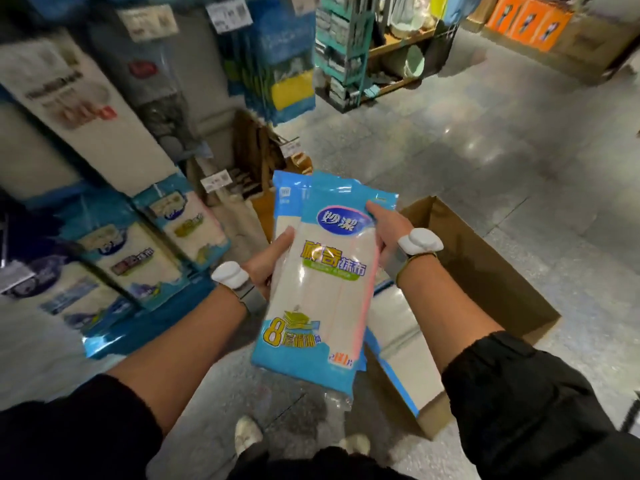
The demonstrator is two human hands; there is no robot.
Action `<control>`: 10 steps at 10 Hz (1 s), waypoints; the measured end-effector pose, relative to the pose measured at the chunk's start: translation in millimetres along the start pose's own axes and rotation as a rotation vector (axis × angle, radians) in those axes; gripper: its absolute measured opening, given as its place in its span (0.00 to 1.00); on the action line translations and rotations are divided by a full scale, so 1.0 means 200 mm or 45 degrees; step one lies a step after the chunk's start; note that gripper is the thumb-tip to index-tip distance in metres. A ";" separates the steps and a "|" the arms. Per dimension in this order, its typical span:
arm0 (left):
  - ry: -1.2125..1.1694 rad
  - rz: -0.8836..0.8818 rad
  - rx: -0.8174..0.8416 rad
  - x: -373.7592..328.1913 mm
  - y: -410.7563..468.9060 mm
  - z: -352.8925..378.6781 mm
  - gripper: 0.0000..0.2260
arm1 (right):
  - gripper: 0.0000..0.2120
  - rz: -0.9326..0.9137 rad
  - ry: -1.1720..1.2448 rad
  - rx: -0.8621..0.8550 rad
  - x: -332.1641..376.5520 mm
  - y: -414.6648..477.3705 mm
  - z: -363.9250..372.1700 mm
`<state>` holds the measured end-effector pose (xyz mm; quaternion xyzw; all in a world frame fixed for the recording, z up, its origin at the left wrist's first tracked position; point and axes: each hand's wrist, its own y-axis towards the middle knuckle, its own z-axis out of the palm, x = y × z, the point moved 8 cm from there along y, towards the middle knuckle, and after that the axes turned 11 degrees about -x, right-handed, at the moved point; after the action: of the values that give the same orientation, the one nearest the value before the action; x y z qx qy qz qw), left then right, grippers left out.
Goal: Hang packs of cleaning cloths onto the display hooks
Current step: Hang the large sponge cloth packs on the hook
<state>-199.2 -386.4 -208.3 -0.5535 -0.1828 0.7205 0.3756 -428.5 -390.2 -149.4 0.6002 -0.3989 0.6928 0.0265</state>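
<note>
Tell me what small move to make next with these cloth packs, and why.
Probably slide the front pack off the second pack behind it with your right hand, keeping the rest in your left hand. Both hands grip the overlapped packs together, and one pack should be easier to hang among the hanging packs at your left.

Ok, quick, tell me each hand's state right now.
Left hand: grips the blue-and-white plastic packs of cleaning cloths at their left edge, thumb on front.
Right hand: holds the same packs at their upper right edge.
</note>
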 end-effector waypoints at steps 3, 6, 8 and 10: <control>0.116 0.177 -0.518 -0.30 -0.15 -0.95 0.30 | 0.15 -0.098 0.082 0.068 0.21 -0.05 0.61; 0.422 0.394 -0.781 -0.49 -0.51 -1.49 0.13 | 0.25 -0.342 -0.254 0.040 0.36 -0.28 1.00; 0.544 0.379 -0.749 -0.47 -0.55 -1.73 0.16 | 0.24 -0.517 -0.662 -0.027 0.31 -0.28 1.25; 0.670 0.351 -0.731 -0.39 -0.56 -1.83 0.35 | 0.23 -0.462 -0.775 0.021 0.17 -0.18 1.41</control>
<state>189.5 -426.6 -197.7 -0.8204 -0.1983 0.5177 0.1399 -191.7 -545.3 -113.9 0.8404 -0.2697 0.4695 0.0243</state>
